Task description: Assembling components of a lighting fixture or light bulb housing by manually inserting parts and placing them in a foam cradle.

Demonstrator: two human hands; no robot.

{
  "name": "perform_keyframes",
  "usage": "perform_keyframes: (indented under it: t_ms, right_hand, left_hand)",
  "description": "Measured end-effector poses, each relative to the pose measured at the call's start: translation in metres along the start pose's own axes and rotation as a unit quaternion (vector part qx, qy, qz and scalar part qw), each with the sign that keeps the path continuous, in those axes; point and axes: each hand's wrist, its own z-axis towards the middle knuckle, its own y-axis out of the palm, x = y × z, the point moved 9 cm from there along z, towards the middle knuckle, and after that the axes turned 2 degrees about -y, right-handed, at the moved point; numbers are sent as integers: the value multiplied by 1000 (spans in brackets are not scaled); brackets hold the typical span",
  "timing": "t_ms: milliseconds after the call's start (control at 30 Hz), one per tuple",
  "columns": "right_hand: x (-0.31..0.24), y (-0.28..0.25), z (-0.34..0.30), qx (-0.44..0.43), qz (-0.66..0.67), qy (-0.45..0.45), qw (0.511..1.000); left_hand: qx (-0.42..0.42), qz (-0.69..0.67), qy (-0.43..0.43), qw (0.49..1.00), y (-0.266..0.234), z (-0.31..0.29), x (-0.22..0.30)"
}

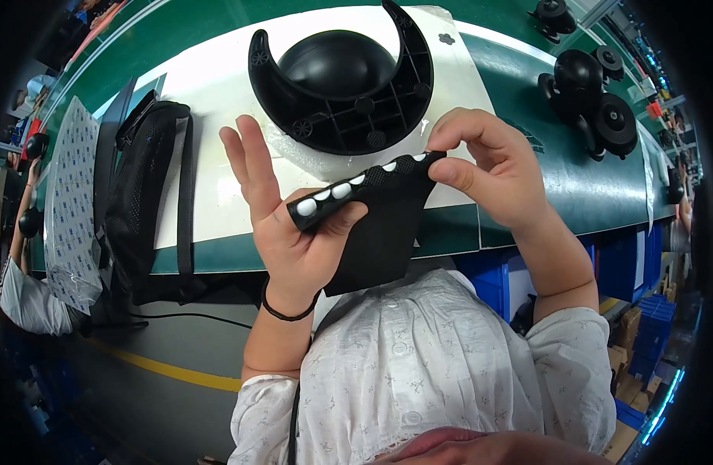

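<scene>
A black fabric piece (387,240) hangs in front of me, its upper edge a mesh strip with a row of white oval spots. My left hand (302,240) holds the strip's left end under the thumb, while two of its fingers stretch upward. At the other end, my right hand (492,167) pinches the strip's tip between thumb and forefinger. Just beyond the fabric lies a black crescent-shaped plastic part (341,116) with a ribbed face. A smooth black dome (337,62) sits within its curve. Clear plastic wrap (333,164) shows under the crescent.
A black mesh bag with a strap (143,186) lies at the left, beside a patterned sheet (73,194). Black rounded parts (581,77) stand on the green table (542,194) at the right. Blue bins (484,283) sit below its edge. Another person's sleeve (31,298) shows far left.
</scene>
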Motion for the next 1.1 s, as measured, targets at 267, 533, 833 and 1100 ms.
perform_keyframes:
  t_ms: [267, 533, 833, 1100]
  right_hand:
    - [-55, 16, 8, -34, -210, -229, 950]
    - [-73, 30, 6, -19, -302, -285, 910]
    - [-67, 28, 10, -19, -257, -242, 935]
    - [-75, 50, 24, -75, -119, -255, 957]
  left_hand:
    - [-12, 18, 5, 1000, 0, 0, 5]
    - [-13, 28, 2, 1000, -5, -1, 7]
    - [-11, 39, 0, 999, -9, -4, 2]
    - [-14, 43, 16, 999, -10, -1, 6]
